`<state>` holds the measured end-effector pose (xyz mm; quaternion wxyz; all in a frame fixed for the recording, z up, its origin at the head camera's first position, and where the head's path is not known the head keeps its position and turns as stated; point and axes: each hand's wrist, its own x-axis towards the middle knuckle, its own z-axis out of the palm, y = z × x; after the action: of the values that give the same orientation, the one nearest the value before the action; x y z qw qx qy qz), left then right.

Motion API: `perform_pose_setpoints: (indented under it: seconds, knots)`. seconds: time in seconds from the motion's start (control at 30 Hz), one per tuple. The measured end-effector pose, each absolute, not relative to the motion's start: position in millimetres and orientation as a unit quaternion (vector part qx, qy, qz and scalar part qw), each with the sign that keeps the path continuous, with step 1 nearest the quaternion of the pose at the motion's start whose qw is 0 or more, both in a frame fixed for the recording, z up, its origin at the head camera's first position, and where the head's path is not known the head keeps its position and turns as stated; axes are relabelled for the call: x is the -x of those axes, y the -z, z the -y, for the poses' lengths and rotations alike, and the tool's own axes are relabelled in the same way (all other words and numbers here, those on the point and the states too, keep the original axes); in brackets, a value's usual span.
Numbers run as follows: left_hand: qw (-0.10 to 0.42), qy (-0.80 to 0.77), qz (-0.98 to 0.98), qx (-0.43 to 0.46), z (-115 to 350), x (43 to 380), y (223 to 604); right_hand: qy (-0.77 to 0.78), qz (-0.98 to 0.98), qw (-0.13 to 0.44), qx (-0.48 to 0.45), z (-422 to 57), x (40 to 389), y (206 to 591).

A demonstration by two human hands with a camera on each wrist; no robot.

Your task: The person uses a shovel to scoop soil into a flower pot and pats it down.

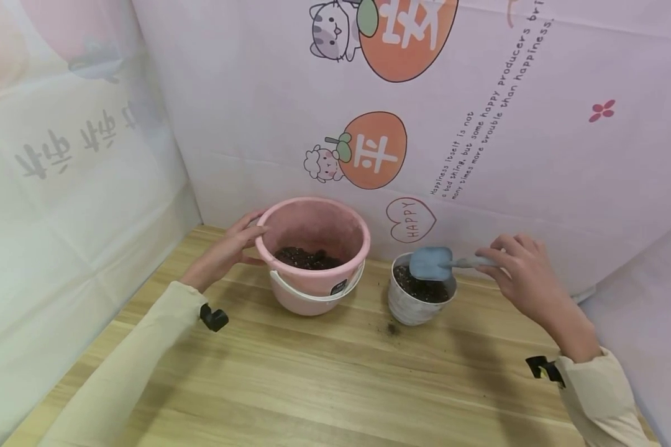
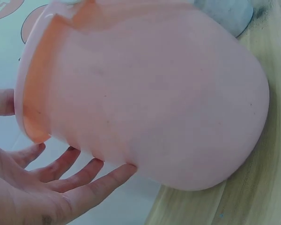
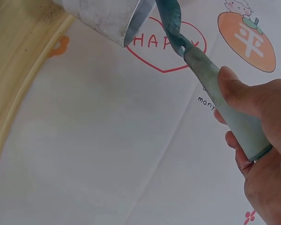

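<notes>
A pink bucket [image 1: 307, 292] with dark soil [image 1: 307, 257] low inside stands against the back cloth. My left hand [image 1: 232, 245] holds its left side, thumb at the rim and fingers spread along the outer wall, as the left wrist view shows. To the right is a whitish pot [image 1: 414, 310] filled with soil. My right hand [image 1: 522, 273] grips the handle of a blue-grey garden trowel [image 1: 432, 264], thumb along it in the right wrist view. The trowel's blade is over the pot's opening; whether it touches the soil I cannot tell.
Crumbs of soil [image 1: 392, 329] lie on the wooden table [image 1: 313, 379] in front of the pot. Printed cloth [image 1: 246, 112] hangs close behind and at both sides. The bucket's white handle [image 1: 313, 298] hangs down its front.
</notes>
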<state>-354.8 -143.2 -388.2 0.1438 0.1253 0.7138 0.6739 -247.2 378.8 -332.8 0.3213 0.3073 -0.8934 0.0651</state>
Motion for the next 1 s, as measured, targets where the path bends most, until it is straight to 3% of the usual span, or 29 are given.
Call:
perform_pose_setpoints:
  seconds: [0.5, 1.0]
  knots:
    - [0.143, -0.679, -0.710, -0.118, 142.1, 353.0, 386.8, -0.109, 0.889, 0.348, -0.277, -384.7, 248.4, 333.1]
    - [0.138, -0.679, -0.713, -0.110, 140.1, 352.2, 386.7, -0.189, 0.849, 0.414, -0.268, -366.8, 256.7, 330.4]
